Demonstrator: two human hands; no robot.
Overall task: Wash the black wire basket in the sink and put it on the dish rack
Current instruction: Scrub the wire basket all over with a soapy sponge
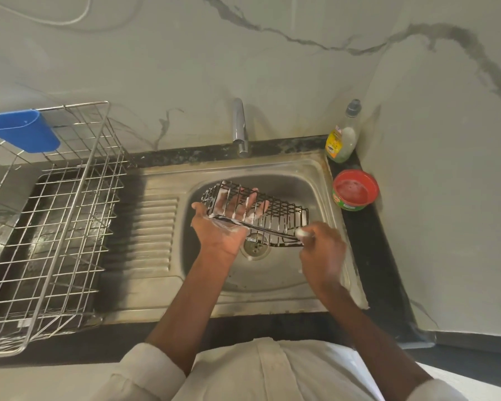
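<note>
Scrubbing step: left hand [224,227], fingers spread inside, props the soapy black wire basket [255,217] over the sink [307,169]. Right hand [321,250] pinches a small scrubber [301,233] on its rim. Rinsing under the tap [239,125] likely comes next.

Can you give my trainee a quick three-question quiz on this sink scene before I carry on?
1. True or false: the black wire basket already sits on the dish rack.
2. Which hand supports the basket from inside with its fingers spread: the left hand or the right hand?
3. What stands on the counter right of the sink, nearer the wall than the red tub? A) a soap bottle B) a kettle C) a mug

Key:
1. False; it is held over the sink, soapy.
2. The left hand; the right grips a small sudsy scrubber at the basket's near edge.
3. A, the soap bottle.
</note>
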